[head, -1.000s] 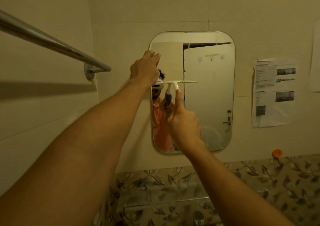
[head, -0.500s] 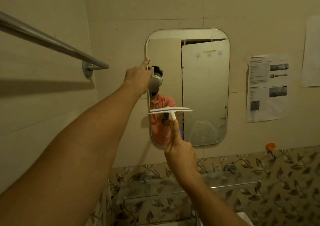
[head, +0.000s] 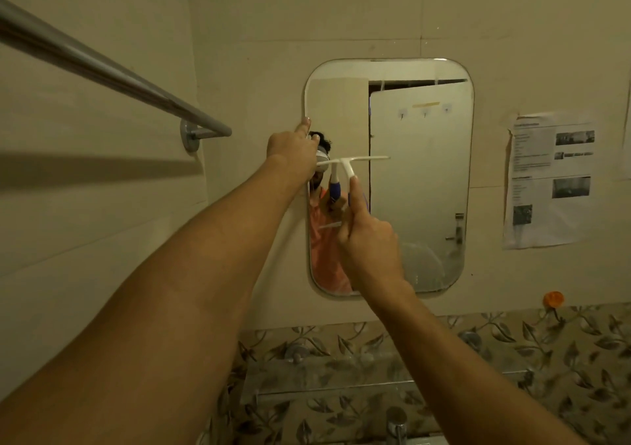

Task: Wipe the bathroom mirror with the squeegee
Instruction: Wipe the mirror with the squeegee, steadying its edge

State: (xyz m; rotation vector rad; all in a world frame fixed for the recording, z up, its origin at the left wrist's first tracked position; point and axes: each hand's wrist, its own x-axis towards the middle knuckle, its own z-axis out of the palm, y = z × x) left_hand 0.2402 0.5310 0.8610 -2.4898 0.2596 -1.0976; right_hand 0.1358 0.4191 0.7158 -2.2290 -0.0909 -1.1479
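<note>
Fingers (head: 353, 194) of the right hand (head: 368, 247) are clamped on the handle of the squeegee (head: 369, 159), with the forefinger laid straight up along it and the rest curled round below. The right arm reaches up from the lower right of the frame to the middle. The white blade lies level against the mirror (head: 421, 178), across its left half at about mid-height, with the handle pointing down. The left arm stretches from the lower left; the left hand (head: 292, 149) is at the mirror's left rim, seen from the back, one finger (head: 305, 126) straight up along the rim and the others curled under, so I cannot tell whether they grip anything. This hand covers the blade's left end. A rail (head: 102, 72) crosses the upper left of the frame. Papers (head: 549, 181) hang on the wall right of the mirror, with a small orange thing (head: 553, 299) below them. A tap (head: 396, 420) shows at the bottom edge, in front of leaf-patterned tiles (head: 563, 359).
</note>
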